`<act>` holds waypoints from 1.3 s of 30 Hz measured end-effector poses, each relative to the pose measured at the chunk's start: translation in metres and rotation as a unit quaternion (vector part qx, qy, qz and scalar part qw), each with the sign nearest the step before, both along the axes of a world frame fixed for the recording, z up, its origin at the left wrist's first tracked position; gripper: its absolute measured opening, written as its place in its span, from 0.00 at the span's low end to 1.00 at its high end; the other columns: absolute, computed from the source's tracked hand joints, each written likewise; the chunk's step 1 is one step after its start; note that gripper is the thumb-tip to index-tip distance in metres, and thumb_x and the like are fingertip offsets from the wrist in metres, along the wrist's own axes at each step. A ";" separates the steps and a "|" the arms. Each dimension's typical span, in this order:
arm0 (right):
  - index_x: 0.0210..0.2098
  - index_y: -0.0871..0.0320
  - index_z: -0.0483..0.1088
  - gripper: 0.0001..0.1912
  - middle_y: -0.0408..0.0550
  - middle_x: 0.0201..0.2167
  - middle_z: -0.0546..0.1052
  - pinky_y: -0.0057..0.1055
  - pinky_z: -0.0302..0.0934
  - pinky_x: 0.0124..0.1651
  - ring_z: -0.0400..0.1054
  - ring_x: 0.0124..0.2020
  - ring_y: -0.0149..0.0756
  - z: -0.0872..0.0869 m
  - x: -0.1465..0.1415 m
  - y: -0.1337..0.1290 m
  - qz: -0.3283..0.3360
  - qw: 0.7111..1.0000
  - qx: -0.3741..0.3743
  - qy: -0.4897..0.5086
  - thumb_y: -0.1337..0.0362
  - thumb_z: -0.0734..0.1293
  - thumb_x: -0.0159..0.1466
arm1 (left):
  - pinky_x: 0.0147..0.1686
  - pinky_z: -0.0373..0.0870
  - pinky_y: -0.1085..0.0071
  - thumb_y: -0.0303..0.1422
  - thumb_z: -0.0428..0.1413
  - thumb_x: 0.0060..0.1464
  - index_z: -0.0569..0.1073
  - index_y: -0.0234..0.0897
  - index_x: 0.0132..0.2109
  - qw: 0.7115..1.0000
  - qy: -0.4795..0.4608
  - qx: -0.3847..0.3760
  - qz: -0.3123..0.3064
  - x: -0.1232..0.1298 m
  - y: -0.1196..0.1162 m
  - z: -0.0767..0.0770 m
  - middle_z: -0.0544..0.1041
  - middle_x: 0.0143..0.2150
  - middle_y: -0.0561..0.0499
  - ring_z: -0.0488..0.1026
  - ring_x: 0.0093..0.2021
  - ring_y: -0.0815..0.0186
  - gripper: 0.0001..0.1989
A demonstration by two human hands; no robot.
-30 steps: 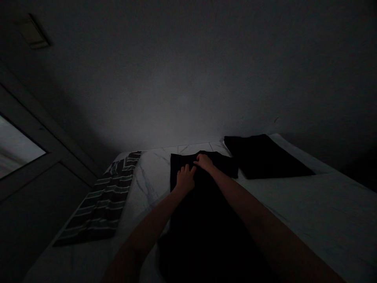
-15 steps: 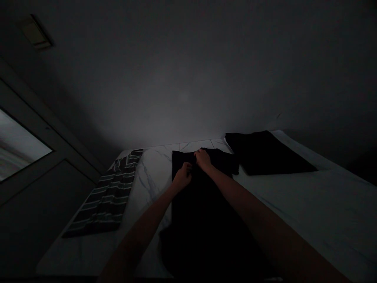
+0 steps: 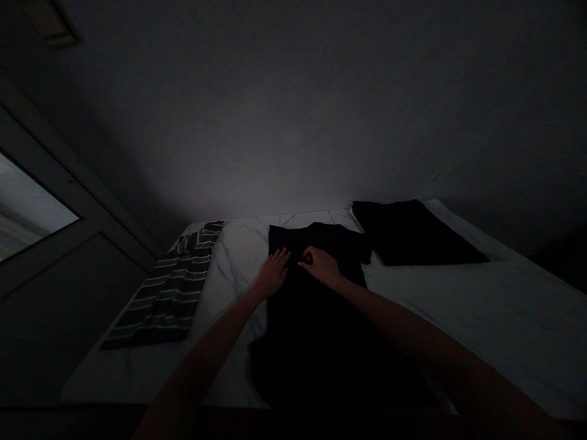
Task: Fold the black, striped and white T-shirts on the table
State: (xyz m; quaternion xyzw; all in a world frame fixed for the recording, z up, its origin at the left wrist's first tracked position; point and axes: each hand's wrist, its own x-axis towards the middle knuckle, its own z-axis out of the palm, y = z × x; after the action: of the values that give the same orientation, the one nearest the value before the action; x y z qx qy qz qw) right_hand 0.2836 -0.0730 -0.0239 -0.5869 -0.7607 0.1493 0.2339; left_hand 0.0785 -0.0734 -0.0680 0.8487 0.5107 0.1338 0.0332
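A black short-sleeved shirt (image 3: 316, 330) lies lengthwise before me, its collar end towards the wall and a sleeve out to the right. My left hand (image 3: 272, 272) rests flat at the shirt's left edge near the top, fingers spread, with nothing in it. To its right, over the upper part of the shirt, is my right hand (image 3: 323, 266). Its fingers are bent, with a gap between thumb and forefinger and no cloth seen between them. The dark cloth shows few folds in this dim light.
A striped garment (image 3: 172, 293) lies folded on the left of the white marbled surface (image 3: 233, 256). On the right is a folded black cloth (image 3: 413, 235). Behind rises a grey wall (image 3: 293, 122); a door (image 3: 55, 244) stands at left.
My left hand has moved slightly left and its fingers have spread flat. My right hand has drawn back from the collar towards me, its fingers loosened. The shirt's collar end looks flatter.
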 end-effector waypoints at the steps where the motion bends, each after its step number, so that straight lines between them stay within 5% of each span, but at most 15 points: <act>1: 0.43 0.55 0.71 0.11 0.46 0.39 0.79 0.31 0.63 0.40 0.74 0.41 0.39 0.000 -0.003 -0.002 -0.009 1.000 -0.022 0.020 0.60 0.72 0.62 | 0.69 0.51 0.52 0.30 0.42 0.65 0.56 0.34 0.70 1.000 0.006 0.010 0.011 0.002 0.004 0.003 0.53 0.73 0.42 0.48 0.73 0.55 0.27; 6: 0.44 0.54 0.71 0.09 0.45 0.40 0.80 0.29 0.64 0.39 0.75 0.41 0.35 -0.002 -0.018 -0.001 -0.054 0.993 -0.071 0.071 0.64 0.70 0.64 | 0.68 0.53 0.54 0.33 0.41 0.68 0.59 0.33 0.69 0.995 0.055 0.046 0.075 0.016 0.029 0.020 0.56 0.72 0.40 0.52 0.72 0.53 0.25; 11: 0.45 0.53 0.73 0.10 0.45 0.40 0.79 0.33 0.66 0.45 0.74 0.42 0.36 -0.003 -0.018 -0.003 -0.024 0.996 -0.081 0.037 0.68 0.68 0.64 | 0.67 0.54 0.51 0.39 0.44 0.68 0.61 0.42 0.69 0.993 0.080 0.027 0.081 0.023 0.035 0.015 0.56 0.73 0.43 0.54 0.71 0.51 0.25; 17: 0.55 0.58 0.70 0.18 0.62 0.58 0.68 0.48 0.63 0.58 0.64 0.59 0.52 -0.005 -0.028 -0.026 0.071 0.988 0.088 -0.107 0.64 0.66 0.66 | 0.68 0.51 0.51 0.34 0.45 0.67 0.61 0.35 0.68 0.995 0.046 0.007 0.091 0.025 0.023 0.021 0.56 0.72 0.38 0.54 0.71 0.51 0.25; 20: 0.64 0.61 0.63 0.26 0.64 0.67 0.61 0.51 0.55 0.65 0.55 0.67 0.53 -0.021 -0.021 -0.047 0.149 0.977 0.085 -0.124 0.59 0.64 0.68 | 0.65 0.57 0.55 0.31 0.48 0.64 0.64 0.31 0.64 0.993 0.020 0.001 0.114 0.020 -0.002 0.029 0.63 0.68 0.35 0.60 0.68 0.53 0.23; 24: 0.68 0.61 0.58 0.30 0.63 0.70 0.56 0.53 0.49 0.69 0.47 0.71 0.50 -0.042 0.009 -0.079 0.205 0.968 0.073 -0.127 0.55 0.61 0.70 | 0.57 0.66 0.58 0.34 0.52 0.62 0.70 0.35 0.53 0.994 -0.015 -0.015 0.104 0.003 -0.071 0.037 0.72 0.54 0.42 0.69 0.56 0.56 0.14; 30: 0.63 0.62 0.64 0.24 0.62 0.65 0.65 0.51 0.59 0.65 0.58 0.67 0.48 -0.040 0.041 -0.118 0.270 0.953 0.119 -0.074 0.63 0.62 0.69 | 0.48 0.70 0.60 0.41 0.57 0.59 0.69 0.38 0.48 0.984 -0.057 -0.135 0.104 -0.010 -0.179 0.053 0.73 0.48 0.45 0.73 0.47 0.57 0.15; 36: 0.52 0.59 0.72 0.16 0.56 0.47 0.79 0.41 0.71 0.51 0.74 0.49 0.42 -0.032 0.037 -0.139 0.377 0.909 0.162 -0.074 0.72 0.62 0.66 | 0.50 0.68 0.57 0.38 0.63 0.53 0.70 0.38 0.50 0.962 -0.027 -0.188 0.195 -0.004 -0.210 0.066 0.78 0.44 0.45 0.75 0.48 0.53 0.19; 39: 0.55 0.59 0.70 0.18 0.56 0.48 0.77 0.38 0.71 0.49 0.74 0.47 0.40 -0.025 0.029 -0.149 0.382 0.909 0.157 -0.056 0.71 0.62 0.66 | 0.51 0.68 0.57 0.33 0.62 0.52 0.73 0.39 0.47 0.966 -0.053 -0.156 0.197 0.001 -0.216 0.065 0.79 0.44 0.46 0.74 0.49 0.53 0.14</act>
State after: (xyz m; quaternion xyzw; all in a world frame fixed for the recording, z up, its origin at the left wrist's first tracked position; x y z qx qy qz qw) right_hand 0.3127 -0.2221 -0.0493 -0.2144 -0.9522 0.0727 0.2048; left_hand 0.0799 -0.2889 -0.0031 0.7074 0.6798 0.1011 0.1649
